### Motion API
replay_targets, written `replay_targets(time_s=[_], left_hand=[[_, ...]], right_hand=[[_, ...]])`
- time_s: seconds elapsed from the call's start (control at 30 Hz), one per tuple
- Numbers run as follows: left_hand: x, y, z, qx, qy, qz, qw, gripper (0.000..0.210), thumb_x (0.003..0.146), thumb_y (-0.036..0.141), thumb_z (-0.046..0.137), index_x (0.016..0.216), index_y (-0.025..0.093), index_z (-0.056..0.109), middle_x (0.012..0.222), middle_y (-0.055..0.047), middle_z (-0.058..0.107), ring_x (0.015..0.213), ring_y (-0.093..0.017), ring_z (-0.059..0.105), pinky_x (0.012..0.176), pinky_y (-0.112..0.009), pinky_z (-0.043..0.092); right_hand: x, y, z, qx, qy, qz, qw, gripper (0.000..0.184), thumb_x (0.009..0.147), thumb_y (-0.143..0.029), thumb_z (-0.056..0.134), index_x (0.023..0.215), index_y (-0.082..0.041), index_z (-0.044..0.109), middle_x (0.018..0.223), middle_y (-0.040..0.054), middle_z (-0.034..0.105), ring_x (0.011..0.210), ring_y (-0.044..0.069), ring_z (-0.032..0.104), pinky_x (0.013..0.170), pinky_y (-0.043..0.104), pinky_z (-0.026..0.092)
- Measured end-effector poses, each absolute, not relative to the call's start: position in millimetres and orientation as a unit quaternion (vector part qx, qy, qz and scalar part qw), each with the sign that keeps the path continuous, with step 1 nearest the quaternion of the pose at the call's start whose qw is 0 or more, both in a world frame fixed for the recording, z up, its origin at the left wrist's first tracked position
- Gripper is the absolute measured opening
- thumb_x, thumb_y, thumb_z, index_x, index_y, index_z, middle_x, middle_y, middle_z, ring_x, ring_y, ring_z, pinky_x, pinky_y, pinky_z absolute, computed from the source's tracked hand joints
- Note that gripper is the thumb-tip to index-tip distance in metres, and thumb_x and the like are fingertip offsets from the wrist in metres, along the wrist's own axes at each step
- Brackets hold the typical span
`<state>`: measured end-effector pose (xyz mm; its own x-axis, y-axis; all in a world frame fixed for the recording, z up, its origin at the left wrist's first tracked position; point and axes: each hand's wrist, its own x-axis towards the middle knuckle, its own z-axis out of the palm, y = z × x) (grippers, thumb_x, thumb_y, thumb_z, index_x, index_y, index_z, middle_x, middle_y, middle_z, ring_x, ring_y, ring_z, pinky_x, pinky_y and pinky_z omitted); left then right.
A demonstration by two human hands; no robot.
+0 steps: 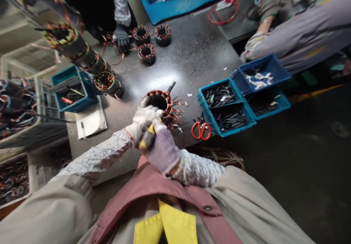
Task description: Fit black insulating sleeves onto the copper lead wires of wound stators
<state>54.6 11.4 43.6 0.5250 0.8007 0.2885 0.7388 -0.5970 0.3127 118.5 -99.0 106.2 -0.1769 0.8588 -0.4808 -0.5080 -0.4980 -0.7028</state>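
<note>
On the metal table a motor stator stands in front of me, a dark ring with red-brown windings and loose wire ends at its right side. My left hand, in a white glove, is closed at the stator's near left edge. My right hand, in a pale purple-grey glove, is wrapped around a tool with yellow-and-dark handles. Its working end is hidden near the stator's wires, so its exact kind does not show. The two hands overlap closely. Red-handled scissors lie to the right.
Blue bins hold black tubes; another bin holds white pieces. Three stators stand farther back beside a co-worker's gloved hand. Stacked stators lean at left near a teal box and paper. Another person sits right.
</note>
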Motion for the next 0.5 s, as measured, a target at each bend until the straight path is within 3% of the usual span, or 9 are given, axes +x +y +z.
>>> replay_targets(time_s=[0.1,0.17,0.23,0.33,0.43,0.5], left_hand=[[58,-4,53,0.861,0.455,0.217,0.071,0.035,0.093,0.026,0.055,0.126,0.020,0.065,0.119,-0.013,0.071,0.111,-0.027,0.065,0.092,-0.041,0.053],[66,-13,60,0.847,0.474,0.232,0.074,0.053,0.090,0.031,0.060,0.141,0.016,0.054,0.135,-0.019,0.064,0.127,-0.033,0.058,0.103,-0.047,0.050],[78,-16,65,0.836,0.495,0.217,0.100,0.058,0.089,0.032,0.063,0.142,0.012,0.053,0.124,-0.021,0.070,0.120,-0.034,0.064,0.104,-0.049,0.050],[91,-11,64,0.840,0.494,0.189,0.119,0.051,0.091,0.028,0.058,0.139,0.008,0.056,0.098,-0.019,0.076,0.095,-0.031,0.073,0.094,-0.047,0.055],[92,-5,58,0.859,0.466,0.192,0.094,0.050,0.094,0.025,0.052,0.139,0.004,0.056,0.093,-0.021,0.076,0.091,-0.031,0.074,0.089,-0.045,0.057],[90,-3,55,0.867,0.451,0.191,0.089,0.048,0.095,0.021,0.049,0.139,0.003,0.056,0.090,-0.020,0.076,0.089,-0.030,0.075,0.089,-0.043,0.057]], right_hand=[[175,-123,110,-0.519,-0.287,0.718,0.364,0.038,0.079,-0.054,0.072,0.078,-0.022,0.052,0.051,-0.0080,0.049,0.036,0.009,0.040,0.034,0.021,0.035],[223,-112,122,-0.604,-0.397,0.544,0.427,0.040,0.075,-0.054,0.074,0.073,-0.022,0.051,0.050,-0.0071,0.052,0.035,0.008,0.043,0.034,0.020,0.035],[253,-69,140,-0.633,-0.451,0.374,0.506,0.041,0.072,-0.052,0.076,0.070,-0.022,0.048,0.052,-0.0054,0.056,0.041,0.009,0.049,0.039,0.020,0.040],[245,29,158,-0.638,-0.424,0.313,0.561,0.038,0.080,-0.047,0.072,0.074,-0.023,0.044,0.053,-0.0087,0.052,0.043,0.007,0.048,0.043,0.018,0.040],[197,99,152,-0.626,-0.497,0.349,0.489,0.030,0.091,-0.041,0.064,0.076,-0.024,0.045,0.053,-0.0105,0.045,0.045,0.007,0.044,0.047,0.019,0.040],[167,111,140,-0.590,-0.596,0.357,0.411,0.022,0.092,-0.032,0.064,0.077,-0.023,0.050,0.058,-0.0092,0.047,0.052,0.007,0.046,0.055,0.019,0.043]])
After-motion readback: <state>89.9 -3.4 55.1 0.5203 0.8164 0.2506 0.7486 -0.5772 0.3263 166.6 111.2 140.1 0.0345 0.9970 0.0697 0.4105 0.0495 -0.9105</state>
